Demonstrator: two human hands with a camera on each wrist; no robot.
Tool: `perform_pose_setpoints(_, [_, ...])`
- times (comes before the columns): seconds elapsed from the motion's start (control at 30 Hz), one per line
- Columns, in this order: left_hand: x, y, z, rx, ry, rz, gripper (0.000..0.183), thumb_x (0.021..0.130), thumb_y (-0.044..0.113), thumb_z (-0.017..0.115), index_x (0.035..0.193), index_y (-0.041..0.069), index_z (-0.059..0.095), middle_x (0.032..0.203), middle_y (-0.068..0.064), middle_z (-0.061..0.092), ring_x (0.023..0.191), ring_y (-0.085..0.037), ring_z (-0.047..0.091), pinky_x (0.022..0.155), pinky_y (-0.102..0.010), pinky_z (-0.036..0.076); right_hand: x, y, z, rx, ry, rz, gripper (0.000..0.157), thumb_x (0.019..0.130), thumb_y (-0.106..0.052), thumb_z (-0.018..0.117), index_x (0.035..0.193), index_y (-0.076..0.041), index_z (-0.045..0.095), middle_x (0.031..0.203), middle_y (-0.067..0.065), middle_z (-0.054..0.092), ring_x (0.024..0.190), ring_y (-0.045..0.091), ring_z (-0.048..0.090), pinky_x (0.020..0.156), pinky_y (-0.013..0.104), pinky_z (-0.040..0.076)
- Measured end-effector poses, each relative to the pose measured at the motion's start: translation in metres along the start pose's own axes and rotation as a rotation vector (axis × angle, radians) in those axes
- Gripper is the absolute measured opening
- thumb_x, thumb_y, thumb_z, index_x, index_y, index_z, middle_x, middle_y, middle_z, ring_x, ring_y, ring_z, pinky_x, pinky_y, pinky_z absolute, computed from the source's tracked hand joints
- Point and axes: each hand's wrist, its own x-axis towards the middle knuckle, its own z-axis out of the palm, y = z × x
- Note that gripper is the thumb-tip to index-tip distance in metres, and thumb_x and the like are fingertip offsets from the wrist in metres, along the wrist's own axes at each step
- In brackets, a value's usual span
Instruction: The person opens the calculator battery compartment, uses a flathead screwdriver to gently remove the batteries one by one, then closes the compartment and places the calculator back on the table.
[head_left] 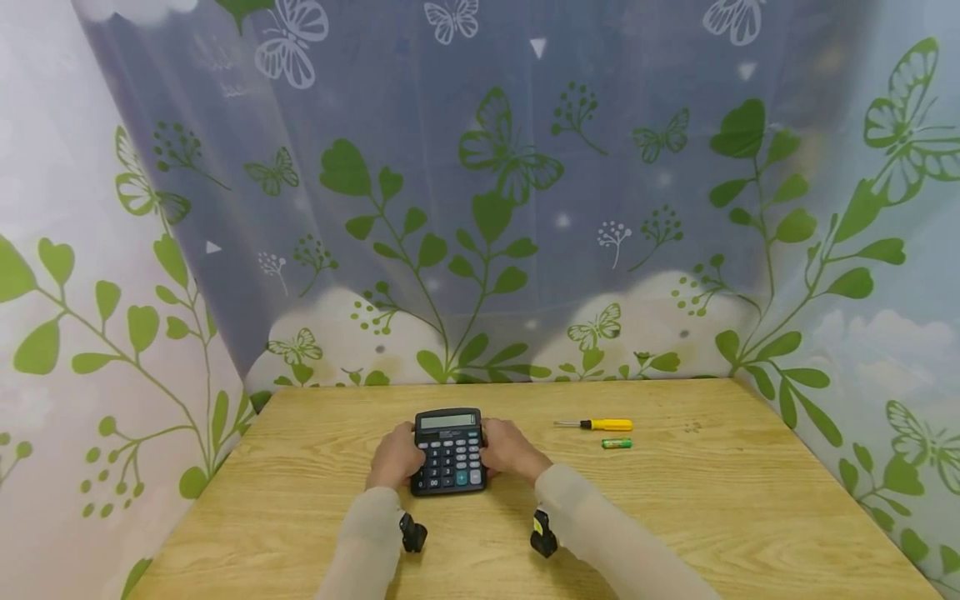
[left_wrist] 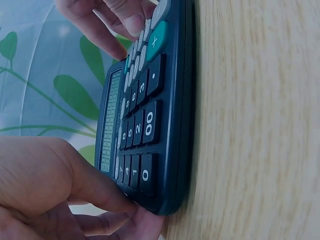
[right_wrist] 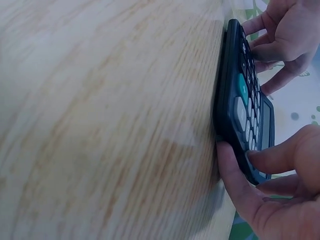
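Note:
A black desk calculator [head_left: 442, 454] with grey, black and teal keys faces up between the two hands, its display at the far end. My left hand [head_left: 396, 457] grips its left side, the thumb on the top near the number keys. On the opposite side my right hand [head_left: 513, 447] holds the edge; in the right wrist view its thumb lies on top and a finger reaches along the underside of the calculator [right_wrist: 232, 112]. Whether the calculator touches the tabletop or is slightly raised, I cannot tell. Its underside is hidden.
Right of the hands, a screwdriver [head_left: 611, 425] with a yellow handle lies on the wooden table [head_left: 712, 508]. A green battery [head_left: 617, 443] lies just in front of it. Behind the table hangs a patterned curtain [head_left: 420, 108]; similar cloth covers both sides.

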Motion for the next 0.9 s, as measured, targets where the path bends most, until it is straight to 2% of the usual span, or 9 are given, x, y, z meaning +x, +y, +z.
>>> perform_pose_setpoints(0.13, [0.001,0.000,0.001,0.020,0.005,0.013,0.058,0.093,0.000,0.063,0.149,-0.004,0.047,0.138,-0.030,0.060,0.102,-0.036,0.062,0.069,-0.040,0.058,0.000,0.000,-0.001,0.007,-0.001,-0.008,0.058,0.099,0.003,0.059,0.153,0.008,0.040,0.110,0.019,0.070,0.080,0.017,0.069,0.055,0.026,0.062])
perform_pose_setpoints(0.2, [0.001,0.001,0.001,0.027,0.004,0.022,0.058,0.094,0.000,0.063,0.149,-0.005,0.046,0.140,-0.030,0.059,0.108,-0.037,0.063,0.081,-0.046,0.059,-0.001,0.000,-0.001,0.001,0.002,-0.010,0.057,0.099,0.003,0.059,0.153,0.008,0.041,0.114,0.020,0.069,0.082,0.018,0.070,0.057,0.027,0.062])
perform_pose_setpoints(0.3, [-0.002,0.002,0.001,0.038,0.005,0.045,0.058,0.094,0.001,0.063,0.148,-0.007,0.045,0.139,-0.032,0.059,0.115,-0.041,0.063,0.093,-0.054,0.058,-0.003,0.002,-0.002,-0.075,0.020,-0.044,0.056,0.099,0.000,0.061,0.151,0.010,0.043,0.130,0.026,0.066,0.104,0.028,0.071,0.085,0.039,0.066])
perform_pose_setpoints(0.43, [-0.010,0.006,0.003,0.066,0.014,0.068,0.059,0.095,0.004,0.062,0.149,-0.008,0.042,0.139,-0.035,0.057,0.122,-0.048,0.061,0.101,-0.061,0.055,-0.012,0.007,-0.004,-0.193,0.050,-0.123,0.055,0.098,-0.003,0.063,0.148,0.014,0.044,0.132,0.028,0.065,0.124,0.037,0.063,0.112,0.052,0.052])
perform_pose_setpoints(0.5, [-0.013,0.011,0.004,0.088,0.040,0.081,0.062,0.096,0.006,0.063,0.152,-0.007,0.040,0.142,-0.036,0.053,0.124,-0.052,0.058,0.102,-0.064,0.054,-0.019,0.007,-0.006,-0.207,0.065,-0.154,0.055,0.098,-0.004,0.063,0.147,0.015,0.045,0.128,0.029,0.066,0.123,0.039,0.063,0.110,0.055,0.052])
perform_pose_setpoints(0.57, [-0.018,0.017,0.005,0.108,0.074,0.099,0.064,0.096,0.007,0.063,0.153,-0.004,0.039,0.144,-0.037,0.050,0.124,-0.054,0.055,0.098,-0.066,0.054,-0.025,0.007,-0.008,-0.227,0.091,-0.158,0.054,0.100,-0.006,0.063,0.147,0.013,0.046,0.131,0.029,0.063,0.123,0.041,0.061,0.108,0.056,0.053])
perform_pose_setpoints(0.67, [-0.028,0.030,0.004,0.133,0.115,0.152,0.065,0.095,0.007,0.064,0.155,-0.001,0.040,0.143,-0.036,0.047,0.121,-0.056,0.053,0.087,-0.066,0.057,-0.036,0.003,-0.013,-0.297,0.154,-0.137,0.053,0.100,-0.010,0.064,0.148,0.007,0.049,0.138,0.031,0.058,0.124,0.045,0.059,0.102,0.060,0.055])
perform_pose_setpoints(0.77, [-0.039,0.040,0.004,0.177,0.125,0.207,0.060,0.100,0.011,0.058,0.156,0.002,0.039,0.144,-0.035,0.048,0.123,-0.055,0.052,0.083,-0.065,0.058,-0.048,0.000,-0.018,-0.392,0.211,-0.107,0.052,0.102,-0.017,0.064,0.148,0.002,0.050,0.142,0.031,0.053,0.124,0.049,0.057,0.094,0.062,0.058])
perform_pose_setpoints(0.9, [-0.053,0.046,0.007,0.239,0.149,0.277,0.054,0.107,0.020,0.049,0.157,0.005,0.038,0.149,-0.032,0.046,0.134,-0.053,0.047,0.089,-0.068,0.057,-0.064,-0.003,-0.026,-0.437,0.241,-0.101,0.053,0.104,-0.024,0.061,0.150,0.000,0.049,0.151,0.034,0.044,0.133,0.054,0.049,0.097,0.069,0.054])
